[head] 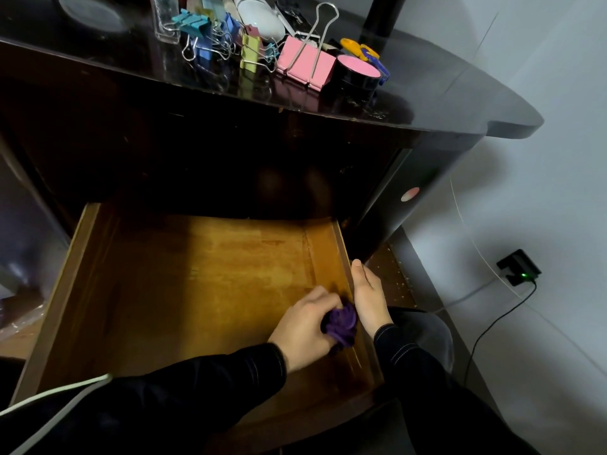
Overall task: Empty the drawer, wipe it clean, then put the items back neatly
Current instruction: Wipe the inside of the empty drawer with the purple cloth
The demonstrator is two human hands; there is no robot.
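I see my left hand (303, 326) gripping the bunched purple cloth (341, 323) on the drawer (65, 290) floor near its right edge, my right hand (368, 297) resting outstretched along that rim.

One drawer (197, 274) stands open with two hands at it, a left hand (303, 326) and a right hand (368, 300), and one purple cloth (340, 321) inside. On the one desktop (427, 93) above the drawer: one large pink binder clip (305, 65), one yellow clip (249, 54), several smaller clips (202, 49) too tangled to count, and one pink-topped black tin (356, 73).

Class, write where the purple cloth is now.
In the head view, the purple cloth sits by the right wall of the open drawer, gripped by the left hand, beside the right hand.
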